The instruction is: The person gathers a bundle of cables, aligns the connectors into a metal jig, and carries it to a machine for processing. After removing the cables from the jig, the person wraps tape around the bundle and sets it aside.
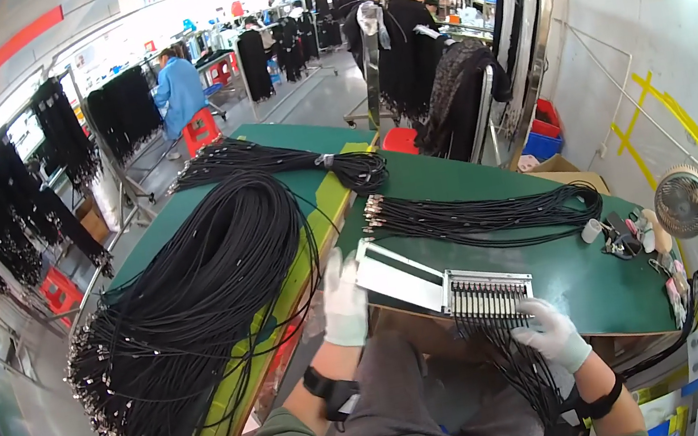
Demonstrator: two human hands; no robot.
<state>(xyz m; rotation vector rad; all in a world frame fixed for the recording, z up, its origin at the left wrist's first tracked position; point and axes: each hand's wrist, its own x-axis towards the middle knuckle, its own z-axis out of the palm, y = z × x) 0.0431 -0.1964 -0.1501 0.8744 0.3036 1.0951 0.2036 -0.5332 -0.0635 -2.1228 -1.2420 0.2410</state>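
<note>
- Cables [513, 347] sit slotted in the comb fixture [487, 295] at the bench's near edge.
- Right hand [551, 334], gloved, fingers curled at the cable ends; actual grip can't be told.
- Left hand [343, 300] open, empty, blurred.
- Step looks like loading; next needs a fresh cable from the pile [199, 303].

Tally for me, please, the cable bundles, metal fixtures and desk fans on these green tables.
Black cable bundles: 3 (large, tied, small)
Metal comb fixture: 1
Desk fan: 1
Total: 5
</note>
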